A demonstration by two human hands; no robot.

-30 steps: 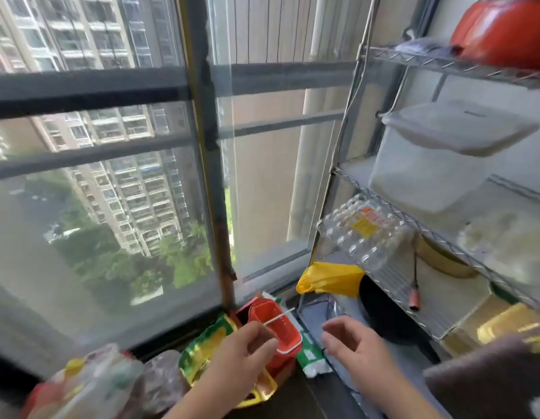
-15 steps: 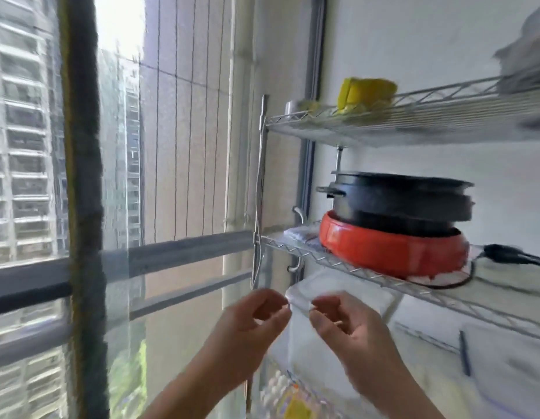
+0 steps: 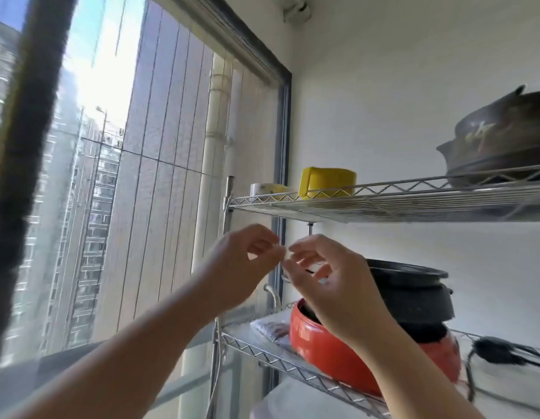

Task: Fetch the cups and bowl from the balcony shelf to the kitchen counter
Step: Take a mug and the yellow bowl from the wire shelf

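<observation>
No cup or bowl can be positively identified. The nearest candidates stand on the top tier of the wire shelf (image 3: pixel 383 204): a yellow container (image 3: pixel 327 182) and, just beside it at the window end, a small pale cylinder (image 3: pixel 260 189). Whether either is a cup cannot be told from below. A dark clay pot (image 3: pixel 501 140) sits at the far end of that tier.

One tier down, a black pot (image 3: pixel 413 294) rests in a red pot (image 3: pixel 329 352), with a black plug (image 3: pixel 498 352) lying near them.

Both hands are raised between the two tiers, touching neither. The left hand (image 3: pixel 247 261) and right hand (image 3: pixel 332 285) have their fingers curled and their fingertips almost meeting. Whether they pinch something thin between them cannot be told.

Assessment: the fetch has not begun. Recommended: free both hands of any small item, reach over the raised wire rim, grip one vessel round its body and lift it clear before drawing it out. Contents are hidden from this angle, so keep it level. The window (image 3: pixel 141 176) stands close on the left.
</observation>
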